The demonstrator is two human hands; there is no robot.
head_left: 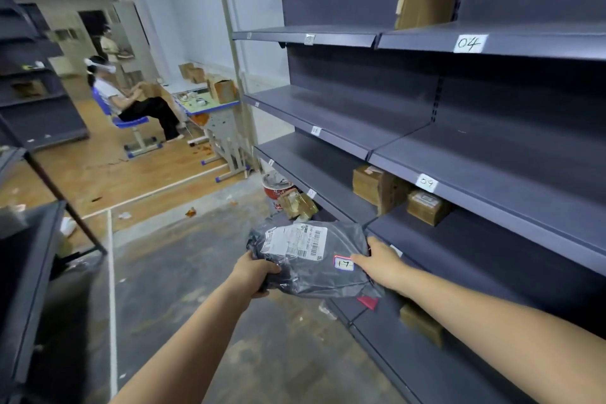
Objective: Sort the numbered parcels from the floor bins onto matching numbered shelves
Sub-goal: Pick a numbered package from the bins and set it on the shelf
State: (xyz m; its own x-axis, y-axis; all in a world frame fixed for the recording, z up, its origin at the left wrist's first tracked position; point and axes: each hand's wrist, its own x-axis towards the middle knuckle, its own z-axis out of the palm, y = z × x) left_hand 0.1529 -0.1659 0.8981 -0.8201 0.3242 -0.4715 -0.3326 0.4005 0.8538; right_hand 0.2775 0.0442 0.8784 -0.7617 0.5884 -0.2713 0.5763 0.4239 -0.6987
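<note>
A grey plastic parcel (pixel 311 259) with a white shipping label and a small tag reading 14 hangs in front of the dark shelving. My left hand (pixel 254 272) grips its crumpled left end. My right hand (pixel 380 261) holds its right edge, thumb on top beside the tag, fingers hidden behind the bag. The parcel's right side sits at the front edge of a lower shelf (pixel 459 239). Shelf labels read 04 (pixel 469 43) and 09 (pixel 426 183). A label by my right hand is mostly hidden.
Cardboard boxes (pixel 380 188) stand on the shelf below 09, another box (pixel 423 323) lies on the shelf under my right arm. A red-and-white bucket (pixel 277 188) and a box sit on the floor. A seated person (pixel 131 98) is at a desk far left.
</note>
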